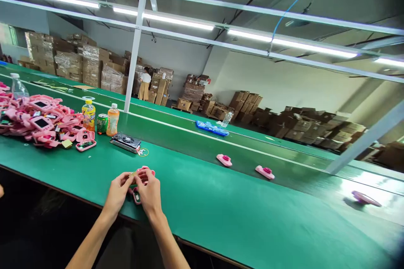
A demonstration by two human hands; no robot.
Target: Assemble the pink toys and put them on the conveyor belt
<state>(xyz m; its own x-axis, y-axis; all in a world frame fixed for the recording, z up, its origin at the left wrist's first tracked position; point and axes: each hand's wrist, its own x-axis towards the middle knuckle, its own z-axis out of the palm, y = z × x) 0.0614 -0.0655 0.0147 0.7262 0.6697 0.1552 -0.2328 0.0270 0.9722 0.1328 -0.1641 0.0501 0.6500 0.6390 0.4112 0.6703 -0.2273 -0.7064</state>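
Observation:
Close together above the near edge of the bench, both my hands work on an opened pink toy camera casing (136, 196), with a green circuit board showing in its lower part. My left hand (118, 191) is closed in a pinch at a small yellowish piece (133, 174). The fingers of my right hand (150, 193) are curled round the casing's upper part (147, 169) and hide much of it. Beyond my hands lies a dark, flat box (126, 142) with a yellow ring (144, 152) at its corner.
A heap of pink camera casings (42, 122) lies at the left on the green bench (221, 210). Beside it stand a yellow-capped bottle (89, 115), a green can (102, 124) and an orange bottle (112, 120). Pink cameras (224, 160) sit along the belt; a blue tray (212, 128) is farther back.

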